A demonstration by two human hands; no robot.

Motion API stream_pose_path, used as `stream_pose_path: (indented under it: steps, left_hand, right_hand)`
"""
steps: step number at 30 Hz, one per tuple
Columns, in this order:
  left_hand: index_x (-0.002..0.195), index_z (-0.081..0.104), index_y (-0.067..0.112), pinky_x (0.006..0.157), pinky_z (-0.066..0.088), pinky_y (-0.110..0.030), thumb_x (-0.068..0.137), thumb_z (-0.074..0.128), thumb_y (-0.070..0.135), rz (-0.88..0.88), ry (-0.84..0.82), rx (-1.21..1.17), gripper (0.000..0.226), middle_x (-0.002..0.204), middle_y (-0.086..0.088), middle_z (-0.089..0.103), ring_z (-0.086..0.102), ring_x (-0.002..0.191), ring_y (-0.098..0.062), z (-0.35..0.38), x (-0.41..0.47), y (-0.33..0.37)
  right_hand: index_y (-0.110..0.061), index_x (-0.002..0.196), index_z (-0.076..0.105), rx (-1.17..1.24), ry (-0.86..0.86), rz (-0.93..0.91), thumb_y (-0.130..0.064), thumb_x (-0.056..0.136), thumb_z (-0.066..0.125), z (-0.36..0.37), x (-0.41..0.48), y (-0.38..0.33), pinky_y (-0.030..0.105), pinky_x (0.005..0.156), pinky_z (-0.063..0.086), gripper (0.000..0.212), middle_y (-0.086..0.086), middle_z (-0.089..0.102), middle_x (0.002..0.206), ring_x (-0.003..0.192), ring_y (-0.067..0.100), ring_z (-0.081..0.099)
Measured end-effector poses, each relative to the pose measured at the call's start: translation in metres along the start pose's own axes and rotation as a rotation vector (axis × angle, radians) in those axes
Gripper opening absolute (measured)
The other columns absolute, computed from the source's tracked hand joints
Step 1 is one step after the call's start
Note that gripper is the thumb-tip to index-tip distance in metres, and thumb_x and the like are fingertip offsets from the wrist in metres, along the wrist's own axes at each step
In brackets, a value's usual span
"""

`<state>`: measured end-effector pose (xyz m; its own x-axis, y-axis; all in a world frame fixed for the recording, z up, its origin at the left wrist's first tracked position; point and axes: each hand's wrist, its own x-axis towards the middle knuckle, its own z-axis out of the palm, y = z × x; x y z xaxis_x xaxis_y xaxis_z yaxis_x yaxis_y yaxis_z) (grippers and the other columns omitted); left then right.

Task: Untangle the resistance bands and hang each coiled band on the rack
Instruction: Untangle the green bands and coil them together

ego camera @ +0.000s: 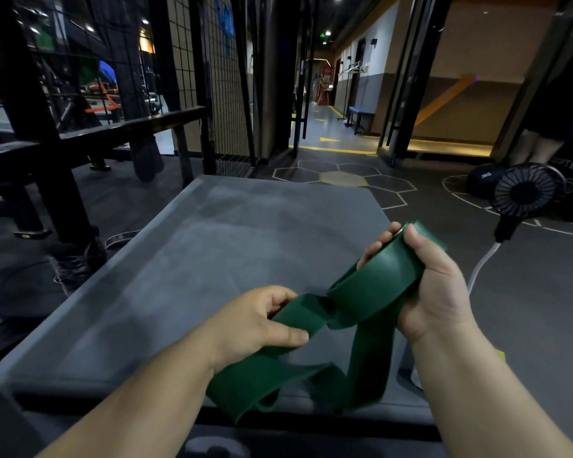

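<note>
A wide dark green resistance band [371, 292] is held between both hands above the near edge of a grey padded platform [232, 246]. My right hand [434, 285] grips a coiled part of the band, with thumb on top and fingers wrapped round it. My left hand [262, 322] pinches a flat stretch of the same band lower down to the left. Loose loops of the band hang below both hands over the platform's front edge. A black metal rack frame [63, 180] stands to the left.
A black wire mesh panel [219, 77] rises behind the platform. A small black fan [526, 190] with a white cable stands on the floor at right, beside a black 3 kg ball [483, 180]. A person's legs are at the far right. A corridor opens ahead.
</note>
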<state>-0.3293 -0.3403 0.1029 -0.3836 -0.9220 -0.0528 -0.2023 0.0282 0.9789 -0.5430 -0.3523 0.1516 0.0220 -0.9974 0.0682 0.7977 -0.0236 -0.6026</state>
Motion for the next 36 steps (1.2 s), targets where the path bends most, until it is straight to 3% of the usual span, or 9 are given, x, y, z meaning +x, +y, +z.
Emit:
stream_pose_path:
  steps: [6, 12, 15, 18, 23, 27, 29, 32, 36]
  left_hand:
    - [0.102, 0.068, 0.011, 0.089, 0.053, -0.029, 0.082, 0.071, 0.006, -0.009, 0.041, -0.064, 0.02, 0.096, -0.001, 0.074, 0.068, 0.091, -0.013, 0.0, 0.002, -0.003]
    - [0.1, 0.067, 0.017, 0.085, 0.047, -0.031, 0.08, 0.061, 0.04, -0.05, -0.077, 0.19, 0.03, 0.094, -0.003, 0.068, 0.059, 0.085, -0.01, -0.012, -0.007, 0.005]
    - [0.09, 0.066, 0.021, 0.081, 0.046, -0.032, 0.087, 0.06, 0.035, -0.118, -0.132, 0.237, 0.016, 0.082, 0.009, 0.066, 0.059, 0.078, -0.008, -0.017, -0.011, 0.005]
    - [0.094, 0.064, 0.016, 0.082, 0.052, -0.033, 0.099, 0.054, 0.022, -0.146, -0.149, 0.179, 0.013, 0.083, 0.001, 0.072, 0.067, 0.08, -0.013, -0.011, -0.011, 0.006]
    - [0.115, 0.047, 0.009, 0.058, 0.051, -0.021, 0.1, 0.05, 0.015, -0.07, -0.009, 0.008, 0.016, 0.077, -0.007, 0.067, 0.066, 0.061, -0.013, -0.002, -0.009, 0.015]
    - [0.111, 0.037, 0.012, 0.065, 0.052, -0.028, 0.079, 0.063, 0.007, -0.072, -0.019, -0.159, 0.042, 0.09, -0.015, 0.066, 0.065, 0.074, -0.022, -0.005, -0.005, 0.011]
    - [0.108, 0.037, 0.018, 0.074, 0.049, -0.032, 0.065, 0.06, 0.012, -0.067, -0.021, -0.108, 0.049, 0.1, -0.015, 0.063, 0.062, 0.085, -0.022, -0.007, -0.005, 0.007]
    - [0.108, 0.038, 0.017, 0.077, 0.049, -0.03, 0.066, 0.062, 0.016, -0.016, 0.01, -0.134, 0.048, 0.104, -0.01, 0.062, 0.061, 0.087, -0.016, -0.009, -0.002, 0.001]
    - [0.106, 0.041, 0.006, 0.078, 0.051, -0.033, 0.081, 0.067, 0.009, 0.067, 0.041, -0.093, 0.037, 0.092, -0.01, 0.068, 0.065, 0.086, -0.019, -0.008, 0.001, 0.0]
  right_hand:
    - [-0.013, 0.094, 0.062, -0.152, 0.022, -0.036, 0.001, 0.088, 0.043, 0.004, -0.007, 0.011, 0.035, 0.079, 0.051, 0.024, 0.002, 0.064, 0.078, 0.07, 0.017, 0.065]
    - [-0.011, 0.101, 0.055, -0.187, 0.118, -0.143, 0.006, 0.093, 0.046, 0.009, -0.005, 0.017, 0.037, 0.073, 0.055, 0.021, 0.003, 0.063, 0.077, 0.074, 0.021, 0.067]
    - [-0.012, 0.1, 0.055, -0.19, 0.187, -0.197, 0.004, 0.094, 0.05, 0.009, -0.004, 0.015, 0.037, 0.074, 0.055, 0.018, 0.001, 0.064, 0.079, 0.075, 0.019, 0.07]
    - [-0.015, 0.095, 0.056, -0.212, 0.239, -0.224, 0.002, 0.094, 0.054, 0.007, -0.004, 0.013, 0.036, 0.072, 0.055, 0.017, 0.0, 0.066, 0.082, 0.076, 0.017, 0.071]
    - [-0.014, 0.096, 0.056, -0.417, 0.154, -0.21, 0.006, 0.093, 0.053, 0.009, -0.009, 0.028, 0.035, 0.071, 0.055, 0.02, -0.004, 0.068, 0.075, 0.071, 0.014, 0.068]
    - [-0.025, 0.084, 0.064, -0.653, 0.111, -0.182, -0.015, 0.078, 0.075, 0.01, -0.018, 0.055, 0.047, 0.084, 0.055, 0.016, -0.003, 0.073, 0.08, 0.084, 0.023, 0.069]
    - [-0.022, 0.082, 0.064, -0.709, 0.05, -0.171, -0.008, 0.08, 0.074, 0.013, -0.024, 0.064, 0.038, 0.075, 0.055, 0.018, -0.002, 0.072, 0.079, 0.079, 0.018, 0.069]
    - [-0.026, 0.1, 0.056, -0.737, -0.078, -0.143, 0.005, 0.084, 0.069, 0.017, -0.028, 0.064, 0.024, 0.064, 0.051, 0.038, -0.002, 0.072, 0.09, 0.079, 0.013, 0.066]
    - [-0.028, 0.107, 0.053, -0.78, -0.221, -0.059, 0.001, 0.084, 0.071, 0.014, -0.026, 0.054, 0.03, 0.071, 0.054, 0.042, 0.0, 0.073, 0.095, 0.089, 0.016, 0.068]
